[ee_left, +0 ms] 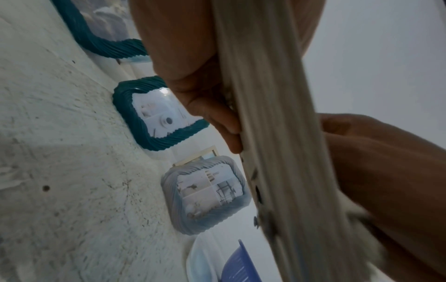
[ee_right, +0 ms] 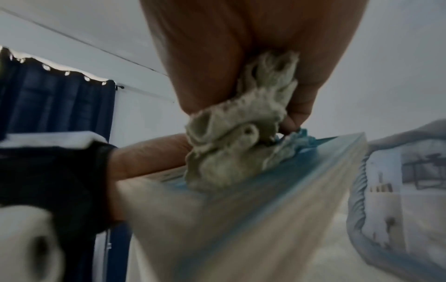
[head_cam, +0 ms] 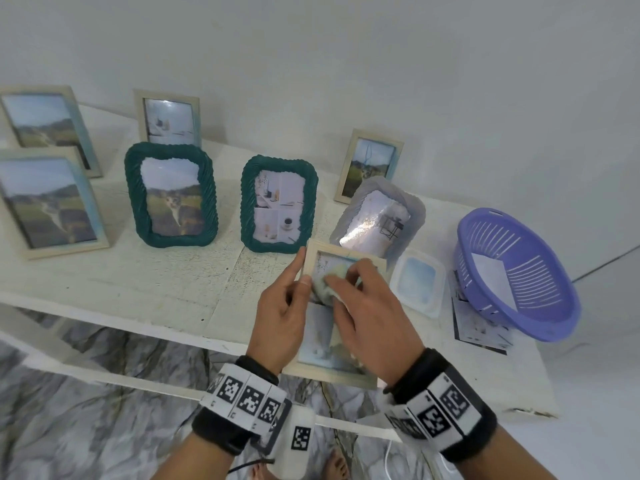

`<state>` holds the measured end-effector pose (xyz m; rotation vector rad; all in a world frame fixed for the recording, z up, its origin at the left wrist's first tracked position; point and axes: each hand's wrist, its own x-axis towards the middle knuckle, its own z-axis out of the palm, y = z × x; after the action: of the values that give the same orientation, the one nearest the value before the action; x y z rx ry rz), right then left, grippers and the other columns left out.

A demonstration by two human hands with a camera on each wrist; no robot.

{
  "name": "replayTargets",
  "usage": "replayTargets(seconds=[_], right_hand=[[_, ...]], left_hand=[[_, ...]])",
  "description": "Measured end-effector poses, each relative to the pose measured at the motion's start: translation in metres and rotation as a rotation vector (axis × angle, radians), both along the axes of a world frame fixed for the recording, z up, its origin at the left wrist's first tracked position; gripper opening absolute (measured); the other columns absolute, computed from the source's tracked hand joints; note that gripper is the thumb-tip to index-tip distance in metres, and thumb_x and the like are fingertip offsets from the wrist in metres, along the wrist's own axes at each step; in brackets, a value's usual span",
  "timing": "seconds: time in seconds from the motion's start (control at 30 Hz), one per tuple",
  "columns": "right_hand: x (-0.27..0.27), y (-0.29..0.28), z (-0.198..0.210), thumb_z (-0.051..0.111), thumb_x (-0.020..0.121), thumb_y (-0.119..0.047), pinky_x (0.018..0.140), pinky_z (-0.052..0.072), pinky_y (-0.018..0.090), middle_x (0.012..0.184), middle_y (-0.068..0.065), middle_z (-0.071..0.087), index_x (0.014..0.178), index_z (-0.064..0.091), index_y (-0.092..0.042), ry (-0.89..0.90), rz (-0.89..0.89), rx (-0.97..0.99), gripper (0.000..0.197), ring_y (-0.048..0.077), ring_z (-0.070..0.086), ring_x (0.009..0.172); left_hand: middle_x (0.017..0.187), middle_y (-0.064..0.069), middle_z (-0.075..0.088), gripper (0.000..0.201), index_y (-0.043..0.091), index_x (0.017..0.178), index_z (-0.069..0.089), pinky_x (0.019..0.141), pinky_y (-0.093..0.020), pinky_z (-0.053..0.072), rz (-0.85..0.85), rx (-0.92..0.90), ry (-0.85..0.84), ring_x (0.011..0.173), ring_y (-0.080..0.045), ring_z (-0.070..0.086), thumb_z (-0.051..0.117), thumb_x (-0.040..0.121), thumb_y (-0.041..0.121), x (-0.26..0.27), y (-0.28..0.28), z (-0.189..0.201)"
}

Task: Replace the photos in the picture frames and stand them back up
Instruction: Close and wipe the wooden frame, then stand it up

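Above the near edge of a white table (head_cam: 138, 271), a pale wooden picture frame (head_cam: 346, 252) held glass-up, gripped along its left side by the left hand (head_cam: 282, 313). Pressed onto its glass, a crumpled cloth (ee_right: 231, 145) pinched in the curled fingers of the right hand (head_cam: 367, 317). At the right end, a purple basket (head_cam: 540, 306).

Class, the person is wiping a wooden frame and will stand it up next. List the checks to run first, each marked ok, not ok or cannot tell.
1. Left hand grips the wooden frame by its edge: ok.
2. Right hand rid of the cloth: not ok, it holds it against the glass.
3. Photo inside: ok.
4. Backing fastened: cannot tell.
5. Bare spot on the shelf for it: ok.
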<state>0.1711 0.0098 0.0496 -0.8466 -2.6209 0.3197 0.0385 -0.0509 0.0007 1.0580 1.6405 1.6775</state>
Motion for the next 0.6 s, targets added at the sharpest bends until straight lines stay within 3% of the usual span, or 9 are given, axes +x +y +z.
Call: replayTargets(seconds=[0.1, 0.2, 0.33, 0.47, 0.57, 0.6], right_hand=[[0.008, -0.013, -0.001, 0.038, 0.092, -0.022, 0.065, 0.042, 0.024, 0.098, 0.002, 0.038, 0.116, 0.061, -0.014, -0.119, 0.172, -0.089, 0.034, 0.013, 0.039, 0.076], [0.025, -0.026, -0.003, 0.047, 0.094, -0.019, 0.069, 0.047, 0.024, 0.1, 0.001, 0.041, 0.12, 0.061, -0.018, -0.208, 0.274, -0.121, 0.029, 0.014, 0.044, 0.08], [0.026, -0.009, 0.0, 0.059, 0.089, -0.016, 0.062, 0.05, 0.025, 0.098, 0.002, 0.044, 0.108, 0.066, -0.015, -0.196, 0.147, -0.025, 0.02, 0.013, 0.045, 0.076], [0.018, 0.011, 0.003, 0.062, 0.081, -0.006, 0.059, 0.05, 0.037, 0.094, 0.008, 0.046, 0.098, 0.064, -0.009, -0.143, -0.039, 0.043, 0.018, 0.021, 0.046, 0.069], [0.021, -0.006, -0.001, 0.055, 0.089, -0.013, 0.064, 0.048, 0.027, 0.098, 0.005, 0.044, 0.108, 0.063, -0.012, -0.148, 0.084, -0.037, 0.022, 0.015, 0.045, 0.072], [0.024, -0.013, -0.001, 0.051, 0.091, -0.015, 0.066, 0.047, 0.024, 0.099, 0.003, 0.044, 0.111, 0.063, -0.014, -0.159, 0.137, -0.072, 0.023, 0.012, 0.044, 0.073]], left_hand=[[0.051, 0.014, 0.031, 0.042, 0.025, 0.142, 0.046, 0.046, -0.012, 0.026, 0.031, -0.013, -0.016, 0.047, -0.002, 0.027, 0.045, 0.102, 0.012, -0.009, 0.0, 0.0], [0.054, 0.009, 0.028, 0.041, 0.023, 0.142, 0.047, 0.045, -0.012, 0.025, 0.081, -0.036, -0.02, 0.046, -0.003, 0.025, 0.046, 0.102, 0.013, -0.017, 0.001, -0.002], [0.046, 0.015, 0.027, 0.043, 0.023, 0.144, 0.044, 0.044, -0.011, 0.024, 0.069, -0.035, -0.04, 0.043, -0.002, 0.024, 0.044, 0.102, 0.012, -0.015, 0.002, -0.001], [0.052, 0.015, 0.023, 0.043, 0.024, 0.144, 0.044, 0.044, -0.013, 0.022, 0.041, -0.029, -0.005, 0.046, -0.003, 0.021, 0.045, 0.102, 0.014, -0.008, 0.004, 0.002], [0.056, 0.006, 0.025, 0.042, 0.023, 0.143, 0.045, 0.044, -0.013, 0.023, 0.061, -0.035, -0.021, 0.045, -0.003, 0.022, 0.045, 0.102, 0.014, -0.014, 0.008, 0.002], [0.054, 0.008, 0.026, 0.042, 0.023, 0.143, 0.045, 0.044, -0.013, 0.023, 0.069, -0.037, -0.02, 0.045, -0.003, 0.022, 0.045, 0.102, 0.013, -0.016, 0.008, 0.002]])
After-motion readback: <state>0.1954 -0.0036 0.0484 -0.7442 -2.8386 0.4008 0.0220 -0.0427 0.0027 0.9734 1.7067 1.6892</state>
